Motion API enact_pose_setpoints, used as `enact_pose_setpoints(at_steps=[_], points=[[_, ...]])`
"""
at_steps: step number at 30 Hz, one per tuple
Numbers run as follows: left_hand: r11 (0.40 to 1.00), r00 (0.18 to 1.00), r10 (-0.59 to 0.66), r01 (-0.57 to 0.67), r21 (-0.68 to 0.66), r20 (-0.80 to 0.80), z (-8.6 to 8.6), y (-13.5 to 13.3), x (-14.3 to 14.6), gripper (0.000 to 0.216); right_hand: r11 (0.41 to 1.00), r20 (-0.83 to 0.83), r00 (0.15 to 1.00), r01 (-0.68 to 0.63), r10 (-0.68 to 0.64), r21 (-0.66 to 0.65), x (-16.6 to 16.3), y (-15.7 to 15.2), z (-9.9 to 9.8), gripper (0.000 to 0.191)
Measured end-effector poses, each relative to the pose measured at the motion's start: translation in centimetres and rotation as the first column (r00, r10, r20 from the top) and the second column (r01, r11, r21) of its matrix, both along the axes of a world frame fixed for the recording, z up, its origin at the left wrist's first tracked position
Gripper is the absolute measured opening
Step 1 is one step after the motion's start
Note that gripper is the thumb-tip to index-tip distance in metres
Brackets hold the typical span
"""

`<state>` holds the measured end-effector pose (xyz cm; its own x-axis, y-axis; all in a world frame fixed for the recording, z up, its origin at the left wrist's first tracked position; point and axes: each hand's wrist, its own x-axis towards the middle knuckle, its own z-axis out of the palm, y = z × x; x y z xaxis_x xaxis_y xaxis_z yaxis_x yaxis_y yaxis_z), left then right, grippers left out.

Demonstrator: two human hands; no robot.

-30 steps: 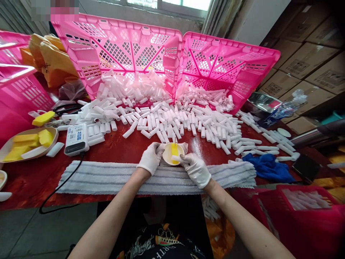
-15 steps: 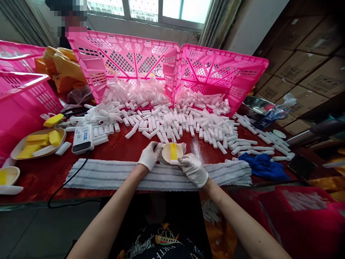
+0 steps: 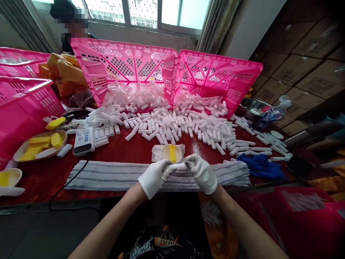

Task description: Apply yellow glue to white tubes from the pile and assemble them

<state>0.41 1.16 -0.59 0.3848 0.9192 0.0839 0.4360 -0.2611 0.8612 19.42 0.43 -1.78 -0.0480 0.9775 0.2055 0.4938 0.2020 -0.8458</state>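
Between both gloved hands I hold a short white plastic tube [image 3: 176, 166], lying level above the striped towel [image 3: 107, 176]. My left hand [image 3: 156, 176] has its fingers closed on the tube's left end. The right end is pinched by my right hand [image 3: 201, 172]. Just beyond the tube stands a small cream dish [image 3: 165, 154] with a yellow sponge strip [image 3: 173, 154] in it and a thin dark tool upright beside the strip. Under the dish lies a pale folded cloth [image 3: 156, 152].
Many white tubes [image 3: 167, 122] lie heaped before two tipped pink crates [image 3: 134, 61]. At left are a plate [image 3: 63, 138] of yellow sponges and a white corded device [image 3: 84, 138]. A blue cloth [image 3: 261, 167], bottle [image 3: 272, 117] and metal bowl [image 3: 253, 108] are at right. A person [image 3: 67, 18] is behind.
Both hands have drawn back toward me from the dish. The left hand has let go beside the dish and now grips the tube's left end together with the right hand.
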Motion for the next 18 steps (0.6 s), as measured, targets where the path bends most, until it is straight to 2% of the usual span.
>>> enact_pose_setpoints(at_steps=[2, 4, 6, 7, 9, 12, 13, 15, 17, 18], points=[[0.987, 1.000, -0.023, 0.025, -0.160, 0.019, 0.0, -0.5, 0.6, 0.043, 0.972, 0.296, 0.954, -0.107, 0.042, 0.209, -0.4, -0.9, 0.6, 0.028], [0.932, 0.998, -0.010, 0.032, -0.362, 0.065, -0.4, -1.1, 1.4, 0.053, 0.880, 0.525, 0.851, -0.240, -0.013, 0.411, -0.8, -1.8, 1.2, 0.035], [0.885, 0.995, 0.019, 0.026, -0.464, 0.093, -1.2, -1.7, 2.4, 0.055, 0.809, 0.620, 0.777, -0.295, -0.106, 0.508, -1.1, -2.5, 1.6, 0.040], [0.885, 0.994, 0.049, 0.001, -0.466, 0.096, -1.5, -2.0, 2.9, 0.055, 0.809, 0.628, 0.767, -0.284, -0.130, 0.515, -1.3, -2.7, 1.8, 0.042], [0.915, 0.987, 0.141, -0.101, -0.391, 0.076, -2.0, -2.7, 4.0, 0.054, 0.856, 0.608, 0.783, -0.218, -0.133, 0.468, -1.5, -3.0, 1.8, 0.043], [0.957, 0.971, 0.237, -0.233, -0.175, 0.003, -2.0, -3.9, 5.4, 0.052, 0.929, 0.506, 0.840, -0.006, -0.196, 0.369, -1.3, -3.4, 1.3, 0.042], [0.968, 0.974, 0.225, -0.227, -0.109, -0.030, -1.8, -4.2, 5.7, 0.051, 0.944, 0.478, 0.852, 0.053, -0.214, 0.327, -0.9, -3.7, 1.2, 0.041], [0.991, 0.988, 0.124, -0.128, -0.037, -0.087, -1.3, -4.2, 5.6, 0.049, 0.970, 0.455, 0.868, 0.108, -0.199, 0.218, 0.5, -4.5, 1.4, 0.040], [0.999, 0.994, 0.043, -0.045, -0.017, -0.102, -0.8, -3.0, 4.3, 0.042, 0.996, 0.493, 0.865, 0.068, -0.088, 0.058, 3.0, -5.3, 2.1, 0.039], [0.999, 0.993, 0.051, -0.052, 0.000, -0.106, -0.6, -1.9, 3.1, 0.038, 0.998, 0.523, 0.852, 0.055, -0.040, -0.012, 4.6, -5.4, 2.6, 0.039]])
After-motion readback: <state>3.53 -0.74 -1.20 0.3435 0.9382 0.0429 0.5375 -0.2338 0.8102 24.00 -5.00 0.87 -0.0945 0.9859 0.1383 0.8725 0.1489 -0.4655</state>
